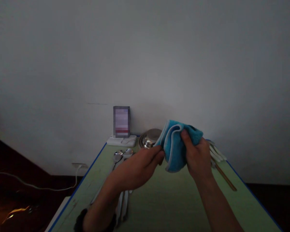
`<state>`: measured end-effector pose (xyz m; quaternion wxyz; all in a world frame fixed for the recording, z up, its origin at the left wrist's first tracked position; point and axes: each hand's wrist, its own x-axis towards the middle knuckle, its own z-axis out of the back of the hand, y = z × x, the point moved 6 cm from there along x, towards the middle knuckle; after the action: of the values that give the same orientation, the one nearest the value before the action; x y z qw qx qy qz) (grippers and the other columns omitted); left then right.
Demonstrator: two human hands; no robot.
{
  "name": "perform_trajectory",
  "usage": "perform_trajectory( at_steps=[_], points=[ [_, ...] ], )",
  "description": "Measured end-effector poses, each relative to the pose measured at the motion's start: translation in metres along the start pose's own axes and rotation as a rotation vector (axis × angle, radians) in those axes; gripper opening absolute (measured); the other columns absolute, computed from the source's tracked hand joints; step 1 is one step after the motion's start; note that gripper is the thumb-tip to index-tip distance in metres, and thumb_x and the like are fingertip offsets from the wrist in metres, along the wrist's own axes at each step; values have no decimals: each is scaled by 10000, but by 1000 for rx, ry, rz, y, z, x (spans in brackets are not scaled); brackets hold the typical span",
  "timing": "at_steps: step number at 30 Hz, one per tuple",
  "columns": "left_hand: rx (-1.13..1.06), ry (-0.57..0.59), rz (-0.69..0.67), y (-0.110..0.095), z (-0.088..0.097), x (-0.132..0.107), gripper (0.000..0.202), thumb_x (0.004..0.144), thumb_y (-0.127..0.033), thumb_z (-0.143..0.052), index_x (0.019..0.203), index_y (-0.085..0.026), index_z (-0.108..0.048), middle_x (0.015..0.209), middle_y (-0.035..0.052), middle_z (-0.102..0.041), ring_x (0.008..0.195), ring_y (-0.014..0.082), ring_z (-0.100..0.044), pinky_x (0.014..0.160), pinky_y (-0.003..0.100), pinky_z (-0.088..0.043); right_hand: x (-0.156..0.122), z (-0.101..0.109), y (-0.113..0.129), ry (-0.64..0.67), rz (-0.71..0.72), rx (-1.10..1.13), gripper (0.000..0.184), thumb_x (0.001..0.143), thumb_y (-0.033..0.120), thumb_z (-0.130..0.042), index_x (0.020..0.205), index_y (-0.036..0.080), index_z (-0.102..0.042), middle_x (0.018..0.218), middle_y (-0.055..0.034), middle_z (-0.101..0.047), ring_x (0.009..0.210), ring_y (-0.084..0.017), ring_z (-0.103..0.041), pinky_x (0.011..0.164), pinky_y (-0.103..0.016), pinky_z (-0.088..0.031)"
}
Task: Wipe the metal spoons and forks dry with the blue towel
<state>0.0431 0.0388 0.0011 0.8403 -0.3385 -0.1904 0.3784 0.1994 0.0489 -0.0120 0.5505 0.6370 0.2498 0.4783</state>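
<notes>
A folded blue cloth (pixel 175 148) with a pale hem is held up above the table, bunched between both hands. My right hand (pixel 199 158) grips its right side, thumb pressed on the front. At the cloth's left edge, my left hand (pixel 141 167) has its fingers closed together; the fingertips meet the fabric there. Whether anything is wrapped inside the folds is hidden. Beneath my left arm lie metal spoons (pixel 118 156) and several long utensil handles (pixel 122 204), partly covered by the arm. Behind the cloth sits a shiny metal bowl or lid (pixel 151 137), partly hidden.
On the green table (pixel 169 206) with blue edging, a phone-like screen (pixel 122 122) stands in a white holder (pixel 122 140) by the wall. Pale-handled utensils (pixel 216 153) and a brown-handled one (pixel 224 177) lie at right. A white cable (pixel 38 187) runs along the left.
</notes>
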Motion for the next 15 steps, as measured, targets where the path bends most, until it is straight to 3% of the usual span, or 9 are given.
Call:
perform_trajectory(
  at_steps=[3, 7, 15],
  points=[
    [16, -20, -6, 7, 11, -2, 283, 929, -302, -284, 761, -164, -466, 636, -38, -428, 591, 97, -417, 556, 216, -363, -2, -10, -3, 139, -61, 102, 252, 704, 413, -649, 820, 191, -624, 701, 9, -641, 605, -124, -571, 550, -231, -473],
    [9, -18, -8, 12, 22, -7, 289, 922, -323, -295, 806, -159, -503, 667, -26, -456, 611, 101, -439, 563, 212, -385, -7, -19, -5, 300, -124, 238, 285, 663, 343, -709, 897, 217, -606, 773, 15, -678, 658, -129, -616, 580, -225, -501],
    [37, 47, 60, 10, 16, -14, 274, 904, -368, -316, 950, -188, -517, 782, -2, -550, 696, 122, -500, 630, 228, -425, -3, -15, 11, 378, 33, 210, 183, 733, 313, -660, 902, 256, -619, 795, 50, -673, 713, -100, -605, 644, -187, -479]
  ],
)
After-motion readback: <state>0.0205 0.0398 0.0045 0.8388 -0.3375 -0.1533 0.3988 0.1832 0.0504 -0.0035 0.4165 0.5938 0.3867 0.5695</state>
